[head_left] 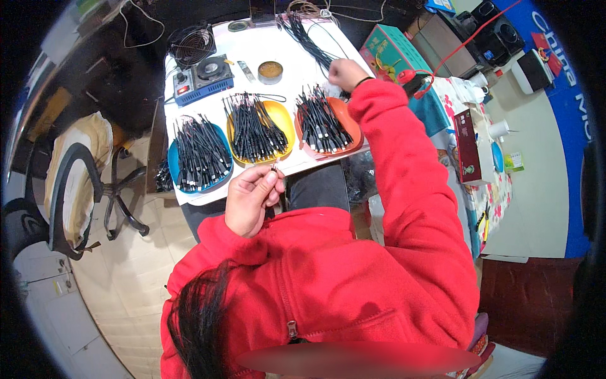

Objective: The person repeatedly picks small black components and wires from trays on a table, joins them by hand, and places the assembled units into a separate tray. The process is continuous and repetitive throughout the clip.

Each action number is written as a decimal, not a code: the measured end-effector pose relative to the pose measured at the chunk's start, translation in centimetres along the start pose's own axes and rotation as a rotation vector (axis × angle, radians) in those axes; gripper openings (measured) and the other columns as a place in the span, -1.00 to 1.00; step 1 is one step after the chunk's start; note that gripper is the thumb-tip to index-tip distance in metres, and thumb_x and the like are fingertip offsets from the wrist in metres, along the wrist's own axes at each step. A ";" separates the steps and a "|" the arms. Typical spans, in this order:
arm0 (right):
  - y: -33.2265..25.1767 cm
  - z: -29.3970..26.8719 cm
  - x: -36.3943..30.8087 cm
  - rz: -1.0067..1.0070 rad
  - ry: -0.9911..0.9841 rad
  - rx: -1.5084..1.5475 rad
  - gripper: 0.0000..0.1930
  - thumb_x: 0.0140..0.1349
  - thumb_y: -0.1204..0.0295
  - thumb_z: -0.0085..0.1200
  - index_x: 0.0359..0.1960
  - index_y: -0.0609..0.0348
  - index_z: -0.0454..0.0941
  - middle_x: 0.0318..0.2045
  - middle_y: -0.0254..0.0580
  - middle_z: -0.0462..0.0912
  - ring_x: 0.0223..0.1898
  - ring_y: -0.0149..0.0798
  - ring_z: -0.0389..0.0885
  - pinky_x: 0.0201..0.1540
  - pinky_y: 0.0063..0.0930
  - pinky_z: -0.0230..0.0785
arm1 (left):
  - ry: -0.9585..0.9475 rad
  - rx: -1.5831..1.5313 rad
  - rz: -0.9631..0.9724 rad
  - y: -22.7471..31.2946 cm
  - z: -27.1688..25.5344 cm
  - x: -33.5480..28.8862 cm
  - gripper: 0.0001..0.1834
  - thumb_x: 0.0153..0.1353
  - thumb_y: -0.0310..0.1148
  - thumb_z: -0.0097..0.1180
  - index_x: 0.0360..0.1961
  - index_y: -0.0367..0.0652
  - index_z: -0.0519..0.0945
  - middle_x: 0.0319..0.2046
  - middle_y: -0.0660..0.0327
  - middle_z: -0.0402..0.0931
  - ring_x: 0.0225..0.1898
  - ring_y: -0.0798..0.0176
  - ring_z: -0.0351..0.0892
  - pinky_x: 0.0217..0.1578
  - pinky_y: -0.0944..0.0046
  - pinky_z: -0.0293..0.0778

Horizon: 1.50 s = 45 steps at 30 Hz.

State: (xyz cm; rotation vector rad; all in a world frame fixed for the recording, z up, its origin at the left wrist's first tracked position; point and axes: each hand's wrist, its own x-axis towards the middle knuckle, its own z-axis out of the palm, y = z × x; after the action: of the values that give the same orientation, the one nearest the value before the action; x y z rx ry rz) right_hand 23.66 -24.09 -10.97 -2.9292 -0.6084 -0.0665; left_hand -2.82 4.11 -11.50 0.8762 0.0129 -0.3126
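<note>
Covering the white table (278, 47): three cable-filled trays (252, 129); tiled floor (132, 271) below.

Trays: blue (175, 165), yellow (283, 120), orange (351, 121), smooth glossy plastic. Cables (254, 129): black matt sheathing. Surface (278, 47): white, smooth. Sleeve (404, 183): red soft fleece-like cloth. Round tin (270, 71): shiny metal.

I see black cables (252, 129) heaped in a blue tray (174, 165), a yellow tray (284, 120) and an orange tray (351, 123), all on a white surface (284, 47); my sleeve (404, 164) is red.
</note>
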 end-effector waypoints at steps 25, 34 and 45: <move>-18.9 -0.7 -21.3 -0.329 0.061 0.849 -0.79 0.21 0.38 0.11 -0.18 0.21 0.54 -0.34 -0.16 0.60 -0.29 -0.26 0.59 -0.19 -0.43 0.43 | -0.431 0.436 0.324 7.6 3.9 -3.3 -0.86 0.28 -0.48 0.05 -0.24 -0.33 0.60 -0.40 0.28 0.59 -0.55 0.59 0.26 -0.55 0.54 0.17; -21.6 -8.6 -19.0 -0.357 -0.177 1.884 -0.77 0.31 0.42 0.05 -0.07 0.28 0.53 -0.24 -0.27 0.62 -0.30 -0.52 0.52 -0.26 -0.69 0.39 | -0.779 0.300 0.097 4.9 2.6 -6.8 -0.81 0.26 -0.41 0.10 -0.23 -0.36 0.58 -0.29 0.04 0.60 -0.36 0.34 0.56 -0.29 0.44 0.45; -21.4 -8.3 -21.7 -0.346 0.077 1.753 -0.83 0.20 0.52 0.18 -0.19 0.24 0.51 -0.37 -0.40 0.58 -0.33 -0.54 0.54 -0.25 -0.66 0.42 | -0.638 -0.198 -0.040 3.8 1.8 -5.1 -0.86 0.32 -0.39 0.02 -0.25 -0.25 0.53 -0.23 -0.04 0.56 -0.62 0.51 0.19 -0.53 0.54 0.22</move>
State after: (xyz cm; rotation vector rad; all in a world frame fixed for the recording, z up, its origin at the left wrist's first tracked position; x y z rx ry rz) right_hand -4.86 -14.50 -1.43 -1.1235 -0.6199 0.2082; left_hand -6.87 6.37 -6.74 0.5514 -0.5225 -0.6070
